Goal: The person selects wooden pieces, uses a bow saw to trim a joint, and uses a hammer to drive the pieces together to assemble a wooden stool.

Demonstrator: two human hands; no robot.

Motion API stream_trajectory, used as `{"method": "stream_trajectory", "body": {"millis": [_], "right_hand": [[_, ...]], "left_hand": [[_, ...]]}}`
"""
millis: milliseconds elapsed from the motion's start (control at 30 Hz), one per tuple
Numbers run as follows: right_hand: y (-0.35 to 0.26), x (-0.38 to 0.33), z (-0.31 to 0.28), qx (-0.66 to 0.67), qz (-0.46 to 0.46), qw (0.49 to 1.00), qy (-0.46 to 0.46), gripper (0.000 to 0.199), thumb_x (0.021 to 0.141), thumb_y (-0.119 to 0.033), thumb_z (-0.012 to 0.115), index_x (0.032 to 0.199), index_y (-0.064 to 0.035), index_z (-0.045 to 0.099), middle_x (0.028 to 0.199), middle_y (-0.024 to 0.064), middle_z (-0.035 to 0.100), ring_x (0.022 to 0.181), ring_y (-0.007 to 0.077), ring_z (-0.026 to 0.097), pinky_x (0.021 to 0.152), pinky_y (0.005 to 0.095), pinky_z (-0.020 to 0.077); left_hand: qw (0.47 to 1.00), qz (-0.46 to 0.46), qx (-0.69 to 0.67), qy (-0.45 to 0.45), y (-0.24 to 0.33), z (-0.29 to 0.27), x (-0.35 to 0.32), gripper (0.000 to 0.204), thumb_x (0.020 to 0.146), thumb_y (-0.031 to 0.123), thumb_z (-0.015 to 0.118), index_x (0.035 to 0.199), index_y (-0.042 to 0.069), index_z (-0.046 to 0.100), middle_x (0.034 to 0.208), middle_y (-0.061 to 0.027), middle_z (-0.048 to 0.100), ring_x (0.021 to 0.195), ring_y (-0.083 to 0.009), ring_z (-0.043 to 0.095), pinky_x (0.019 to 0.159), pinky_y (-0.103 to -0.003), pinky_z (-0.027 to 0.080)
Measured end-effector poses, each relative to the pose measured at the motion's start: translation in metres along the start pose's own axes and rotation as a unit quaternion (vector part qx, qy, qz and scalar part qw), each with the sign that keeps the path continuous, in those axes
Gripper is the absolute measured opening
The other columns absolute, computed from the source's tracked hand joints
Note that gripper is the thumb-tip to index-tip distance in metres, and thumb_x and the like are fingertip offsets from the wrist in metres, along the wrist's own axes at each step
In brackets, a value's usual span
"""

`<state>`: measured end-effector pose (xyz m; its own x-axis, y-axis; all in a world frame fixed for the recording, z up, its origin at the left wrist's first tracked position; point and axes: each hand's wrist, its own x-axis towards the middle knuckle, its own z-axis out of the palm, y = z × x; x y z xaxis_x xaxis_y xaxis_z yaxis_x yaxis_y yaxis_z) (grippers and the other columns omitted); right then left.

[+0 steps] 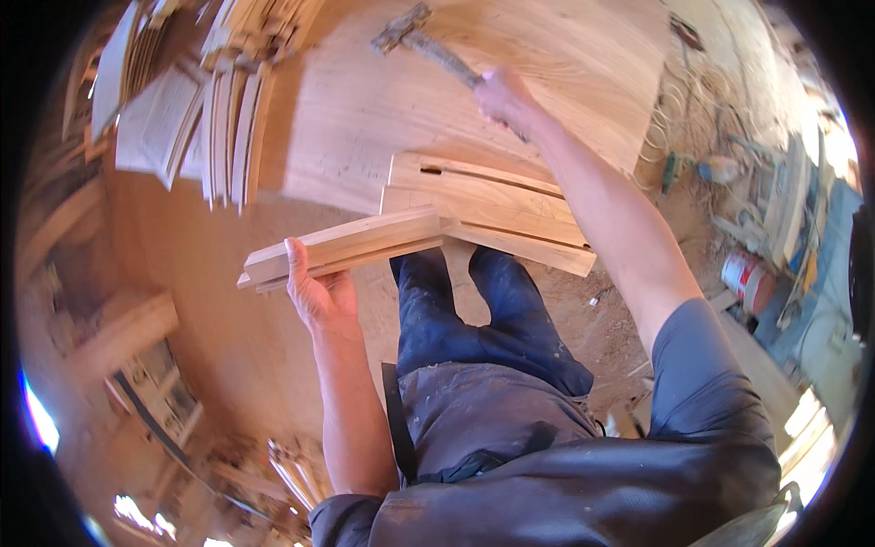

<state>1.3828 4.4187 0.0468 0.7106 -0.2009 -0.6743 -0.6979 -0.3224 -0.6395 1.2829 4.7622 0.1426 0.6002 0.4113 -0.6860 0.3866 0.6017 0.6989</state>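
In my right hand (510,102) is a hammer (441,56), gripped by its handle and raised over the workbench, its head toward the upper left. My left hand (321,294) is wrapped round the outer end of a grooved wooden rail (351,244), thumb on the near face. The rail's other end meets a second wooden piece (519,246) at an angle, in front of my legs. Behind that joint, several slotted wooden pieces (483,193) rest at the bench's near edge; the top one has a dark mortise. The hammer head touches nothing.
The workbench (365,109) has a broad wooden top. Stacked wooden boards (235,128) stand at its left. On the right lie a coiled cord (679,100), tools and a white-and-red bucket (749,281). Wood scraps (246,474) litter the floor at lower left.
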Motion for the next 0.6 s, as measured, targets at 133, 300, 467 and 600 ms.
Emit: {"method": "stream_trajectory", "body": {"millis": [133,300,467,600], "right_hand": [[0.075,-0.122,0.016,-0.005,-0.024,0.992,0.122,0.018,0.08,-0.014,0.06,0.091,0.0001,0.062,0.065,0.0123,0.061,0.058,0.0218,0.06,0.053,0.0376,0.0464],[0.128,-0.294,0.08,0.311,0.105,0.917,0.227,0.011,0.077,-0.004,0.065,0.084,-0.0035,0.056,0.063,0.0054,0.056,0.048,0.0142,0.053,0.044,0.031,0.043],[0.134,-0.348,0.101,0.555,0.27,0.705,0.35,0.017,0.081,-0.002,0.066,0.081,-0.0032,0.049,0.057,0.0059,0.05,0.043,0.0178,0.051,0.038,0.0331,0.0392],[0.178,-0.401,0.146,0.606,0.315,0.615,0.394,0.017,0.08,-0.006,0.068,0.083,-0.0036,0.051,0.061,0.0068,0.05,0.043,0.0183,0.048,0.04,0.0364,0.0418]], "left_hand": [[0.992,-0.066,0.009,-0.105,0.008,0.035,0.031,0.059,0.083,0.024,0.081,0.13,0.004,0.051,0.126,-0.01,0.057,0.117,-0.0257,0.055,0.104,-0.047,0.045],[0.962,-0.147,0.057,-0.221,0.019,0.054,0.061,0.057,0.081,0.011,0.077,0.13,0.003,0.049,0.119,-0.0126,0.061,0.114,-0.0273,0.057,0.104,-0.047,0.046],[0.922,-0.162,0.107,-0.336,0.002,0.089,0.043,0.054,0.078,0.004,0.073,0.127,-0.003,0.05,0.115,-0.0158,0.062,0.109,-0.0295,0.06,0.101,-0.048,0.049],[0.877,-0.161,0.168,-0.42,-0.031,0.127,-0.011,0.055,0.076,0.002,0.074,0.127,-0.001,0.051,0.116,-0.0126,0.061,0.11,-0.0261,0.059,0.103,-0.045,0.047]]}}
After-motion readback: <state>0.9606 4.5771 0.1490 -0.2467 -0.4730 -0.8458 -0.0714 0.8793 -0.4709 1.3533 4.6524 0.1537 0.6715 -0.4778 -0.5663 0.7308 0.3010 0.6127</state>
